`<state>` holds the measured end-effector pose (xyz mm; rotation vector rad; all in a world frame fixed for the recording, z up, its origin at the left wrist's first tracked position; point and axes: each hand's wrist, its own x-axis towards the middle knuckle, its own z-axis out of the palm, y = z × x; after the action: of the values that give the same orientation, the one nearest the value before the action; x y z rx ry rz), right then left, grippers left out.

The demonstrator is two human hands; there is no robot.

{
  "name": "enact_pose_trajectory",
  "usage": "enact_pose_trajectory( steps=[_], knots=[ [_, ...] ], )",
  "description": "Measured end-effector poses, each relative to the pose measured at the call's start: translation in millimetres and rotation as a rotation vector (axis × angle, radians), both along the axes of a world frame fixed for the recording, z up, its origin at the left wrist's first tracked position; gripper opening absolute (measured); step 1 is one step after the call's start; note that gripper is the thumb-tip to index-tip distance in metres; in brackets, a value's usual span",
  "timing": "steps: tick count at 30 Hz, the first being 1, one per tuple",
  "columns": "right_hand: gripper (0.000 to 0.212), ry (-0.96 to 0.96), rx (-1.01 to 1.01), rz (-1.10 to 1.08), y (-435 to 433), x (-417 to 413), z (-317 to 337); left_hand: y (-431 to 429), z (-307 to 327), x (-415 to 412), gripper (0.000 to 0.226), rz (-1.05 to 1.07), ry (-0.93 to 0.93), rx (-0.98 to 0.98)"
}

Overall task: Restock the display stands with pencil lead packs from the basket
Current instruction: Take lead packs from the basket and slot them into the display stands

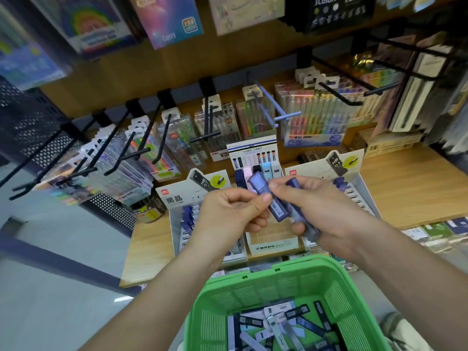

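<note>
While both hands meet above the pale wood-grain shelf (410, 188), the left hand (233, 211) pinches a flat, translucent violet-blue plastic lead pack with a white label (277, 206) between thumb and curled fingers. The right hand (326, 209) touches that pack's upper end with thumb and forefinger, and its lower fingers curl round a second, darker blue plastic pack (300, 214).

Below the left hand stands a white cardboard display stand (177, 198) printed "黑晶" and "HB 0.7", with a small red logo. A matching white stand marked "HB 0.7" (339, 163) sits to the right. Between them lies a cream box lettered "MONO graph MG" (273, 245). Nearest the camera, a green slotted plastic basket (286, 272) holds a loose heap of slim blue, black and clear lead packs (278, 325).
</note>
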<state>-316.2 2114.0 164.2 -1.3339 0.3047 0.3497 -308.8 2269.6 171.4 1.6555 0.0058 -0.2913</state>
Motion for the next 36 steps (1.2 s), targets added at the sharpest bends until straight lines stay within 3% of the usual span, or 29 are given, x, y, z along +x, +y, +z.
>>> enact_pose_trajectory(
  steps=[4,7,10,14,18,22,25,27,31,36],
  knots=[
    [0.015,0.046,-0.051,0.095,2,-3,-5,7,-1,-1,0.037,0.06,-0.113,0.168],
    [0.022,0.07,0.002,0.198,2,-5,-4,14,1,2,0.048,-0.098,-0.084,0.037],
    [0.028,0.114,0.102,0.269,3,-5,-2,25,6,5,0.035,-0.226,-0.022,-0.089],
    [0.028,0.144,0.144,0.306,2,-5,-3,28,4,7,0.012,-0.123,-0.101,-0.034],
    [0.022,0.154,0.191,0.178,-10,0,-1,21,0,10,0.009,-0.053,-0.173,0.11],
    [0.043,0.145,0.218,0.012,-46,2,-2,-1,-6,26,0.016,-0.044,-0.188,0.202],
    [0.042,0.119,0.224,-0.098,-75,1,-3,-28,-14,44,0.023,-0.059,-0.204,0.221],
    [0.03,0.085,0.124,-0.214,-95,0,-5,-50,-24,58,0.016,-0.061,-0.214,0.246],
    [0.014,0.108,-0.12,-0.397,-136,-2,-14,-97,-55,84,0.01,-0.098,-0.386,0.528],
    [0.023,0.15,-0.155,-0.461,-166,-7,-21,-147,-89,103,0.008,-0.199,-0.528,0.759]
  ],
)
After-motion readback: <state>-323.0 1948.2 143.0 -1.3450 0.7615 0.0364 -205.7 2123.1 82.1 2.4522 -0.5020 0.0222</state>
